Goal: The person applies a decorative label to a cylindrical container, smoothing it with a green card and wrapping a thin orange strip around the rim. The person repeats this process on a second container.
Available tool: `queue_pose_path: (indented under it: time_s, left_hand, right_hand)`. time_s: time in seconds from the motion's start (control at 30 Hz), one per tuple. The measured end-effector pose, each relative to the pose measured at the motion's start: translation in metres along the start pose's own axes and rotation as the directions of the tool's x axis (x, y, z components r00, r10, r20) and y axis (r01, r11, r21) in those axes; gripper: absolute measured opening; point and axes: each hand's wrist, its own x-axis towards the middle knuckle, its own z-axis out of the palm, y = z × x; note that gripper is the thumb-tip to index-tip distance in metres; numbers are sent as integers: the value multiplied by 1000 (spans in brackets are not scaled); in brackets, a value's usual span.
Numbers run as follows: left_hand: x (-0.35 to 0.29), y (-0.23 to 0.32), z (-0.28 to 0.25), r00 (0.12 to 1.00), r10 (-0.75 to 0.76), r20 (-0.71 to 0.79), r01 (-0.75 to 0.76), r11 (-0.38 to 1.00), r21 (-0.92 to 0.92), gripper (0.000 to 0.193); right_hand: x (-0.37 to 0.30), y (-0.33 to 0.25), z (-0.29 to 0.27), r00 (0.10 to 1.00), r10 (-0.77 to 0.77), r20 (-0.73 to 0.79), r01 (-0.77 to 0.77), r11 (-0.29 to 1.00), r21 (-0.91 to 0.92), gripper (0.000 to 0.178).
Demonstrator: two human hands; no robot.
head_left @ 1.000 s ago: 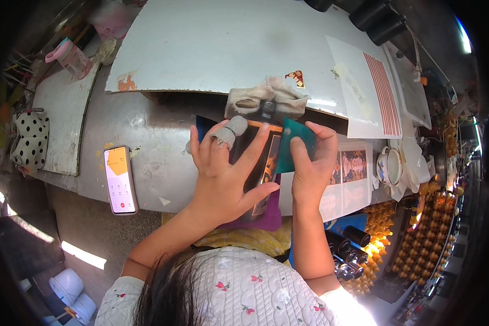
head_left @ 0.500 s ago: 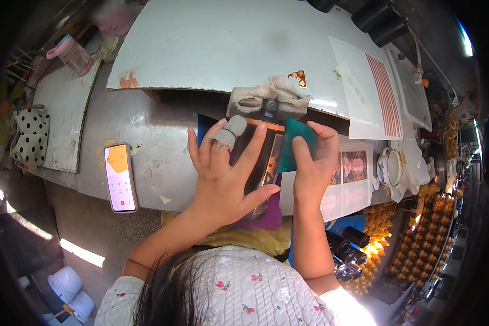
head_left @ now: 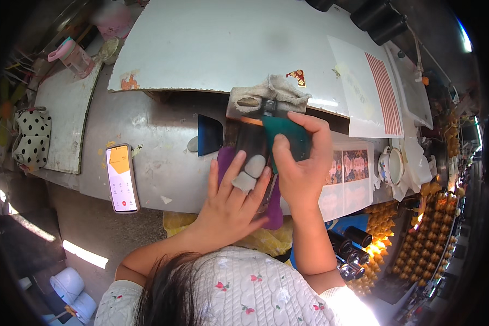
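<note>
A dark glossy cylinder (head_left: 252, 140) with an orange band at its far end lies in front of me, its surface blurred. My left hand (head_left: 223, 209) rests on its near part with fingers apart; one finger wears a grey wrapping. Between thumb and fingers, my right hand (head_left: 305, 176) pinches a green flat scraper (head_left: 288, 136) against the cylinder's right side. A crumpled greyish cloth (head_left: 277, 95) drapes over the holder beyond the cylinder's far end. Purple cloth (head_left: 275, 209) shows beneath it. On the metal table, a dark blue flat piece (head_left: 209, 137) lies left of the cylinder.
A lit phone (head_left: 122, 179) lies at left. Beyond is a raised white board (head_left: 212, 43), with a striped sheet (head_left: 383, 92) at its right. A printed sheet (head_left: 345, 182) and an enamel cup (head_left: 395, 166) are at right. Black cylinders (head_left: 348, 250) stand below right, near golden pieces (head_left: 426, 236).
My left hand has moved toward me along the cylinder, uncovering the dark blue piece. My right hand has shifted slightly left with the green scraper, now further over the cylinder.
</note>
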Motion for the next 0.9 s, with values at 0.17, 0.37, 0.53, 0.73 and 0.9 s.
queue_pose_path:
  time_s: [0.17,0.37,0.53,0.73,0.9]
  left_hand:
    - [-6,-4,9,999,21,-28,-21,1000,-9,109]
    - [-13,-18,12,997,-71,-38,58,958,-282,117]
    - [-12,-20,12,987,-11,-162,-13,989,-146,111]
    - [-16,-29,19,997,-39,-60,23,968,-249,100]
    - [-21,-36,12,1000,-25,-17,22,988,-151,107]
  right_hand:
    - [-4,11,4,982,97,-159,-86,993,76,28]
    - [-10,22,-4,936,298,-188,-246,935,257,31]
    - [-10,22,-2,932,314,-181,-248,917,311,31]
    - [-10,27,-1,919,338,-201,-260,907,332,31]
    - [-9,25,-1,922,332,-199,-258,910,325,30]
